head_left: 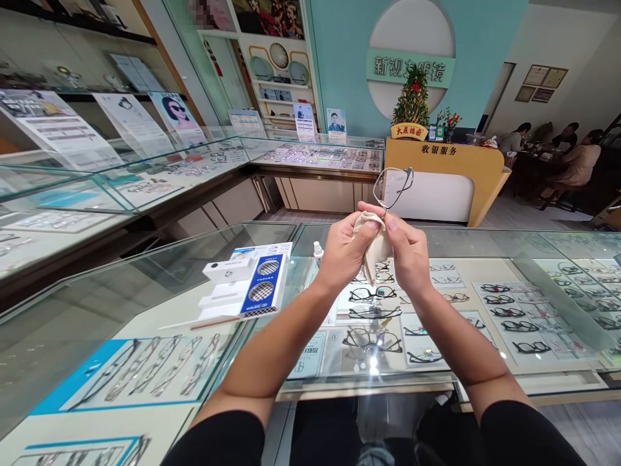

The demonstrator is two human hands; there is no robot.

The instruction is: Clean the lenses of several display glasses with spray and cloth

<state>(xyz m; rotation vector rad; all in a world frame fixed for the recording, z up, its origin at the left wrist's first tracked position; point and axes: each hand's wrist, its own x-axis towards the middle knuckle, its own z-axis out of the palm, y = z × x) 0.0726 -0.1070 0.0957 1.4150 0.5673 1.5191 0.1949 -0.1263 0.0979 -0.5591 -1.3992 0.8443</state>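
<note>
Both hands are raised close together over the glass counter. My left hand (347, 249) is closed on a cream cloth (374, 255), which hangs down between the hands. My right hand (409, 251) is closed on a pair of thin-framed glasses (394, 188) that stick up above the fingertips. The fingers of both hands meet near the lower part of the frame, where the cloth touches it. Exactly which part of the glasses is pinched is hidden by the fingers and cloth.
Beneath the hands is a glass display counter (291, 386) with rows of glasses inside. A blue and white display stand (264, 285) and a small white bottle (317, 251) are to the left. Further back stands a yellow cashier desk (439, 165); several people sit at the far right.
</note>
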